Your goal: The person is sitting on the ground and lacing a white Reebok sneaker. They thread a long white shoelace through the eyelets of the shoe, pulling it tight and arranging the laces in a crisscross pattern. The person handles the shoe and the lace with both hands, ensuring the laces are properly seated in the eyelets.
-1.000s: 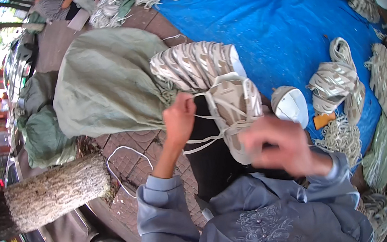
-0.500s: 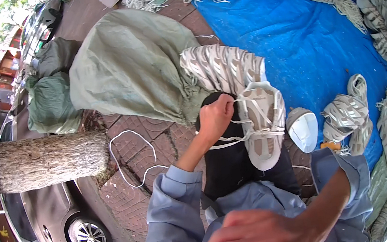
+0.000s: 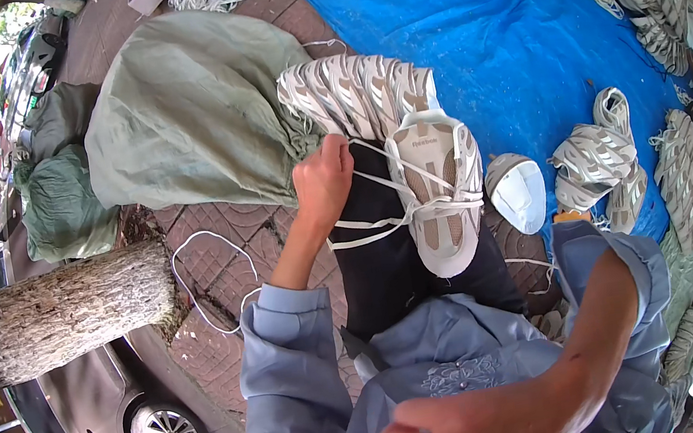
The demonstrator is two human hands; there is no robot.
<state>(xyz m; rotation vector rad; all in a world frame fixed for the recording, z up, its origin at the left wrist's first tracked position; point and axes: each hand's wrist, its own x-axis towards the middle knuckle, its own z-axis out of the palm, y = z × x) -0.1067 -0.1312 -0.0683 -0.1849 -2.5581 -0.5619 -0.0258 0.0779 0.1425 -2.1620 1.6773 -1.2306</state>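
Note:
My left hand is closed on a white shoelace, pulling it out to the left. The lace runs across my dark trousers into a white and beige sneaker, which rests on my lap, toe toward me. Lace strands lie loosely crossed over its tongue. Close to my body at the lower edge is my right hand, its fingers partly bent and slightly apart. Nothing shows in them, though the lower edge cuts part of the hand off. Just beyond the sneaker stands a tight row of similar shoe uppers.
A blue tarp spreads ahead and right. On it are a white shoe-shaped piece and a lace-wrapped bundle of uppers. Left are a large grey-green sack, a tree trunk, a loose white cord and a parked car.
My left hand has moved left and toward me, drawing the lace out further from the sneaker. My right hand has shifted slightly and is less blurred. The whole view has turned a little.

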